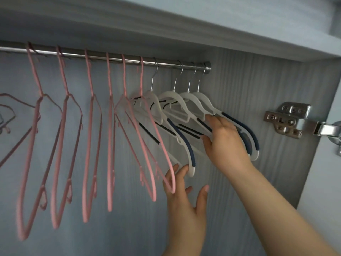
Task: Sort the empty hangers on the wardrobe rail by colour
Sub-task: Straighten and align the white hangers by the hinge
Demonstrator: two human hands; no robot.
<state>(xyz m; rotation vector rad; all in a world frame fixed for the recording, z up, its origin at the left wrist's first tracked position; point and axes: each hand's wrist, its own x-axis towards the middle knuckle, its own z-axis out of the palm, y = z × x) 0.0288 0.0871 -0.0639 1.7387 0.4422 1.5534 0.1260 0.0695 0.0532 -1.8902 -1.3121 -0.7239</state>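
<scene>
A metal wardrobe rail (110, 57) runs from the left edge to the right side panel. Several pink hangers (64, 145) hang along its left and middle stretch. Several white hangers (166, 100) with dark blue grip strips and metal hooks hang bunched at the rail's right end. My right hand (225, 139) grips the lower arms of the rightmost white hangers, fingers wrapped around them. My left hand (186, 198) is spread open below, its fingertips touching the tip of the leftmost white hanger and the end of the nearest pink hanger (171, 183).
The grey wardrobe side panel (276, 163) stands close to the right of the white hangers and carries a metal door hinge (287, 120). A shelf board (184, 30) runs just above the rail. More pink hangers (7, 115) show at the far left.
</scene>
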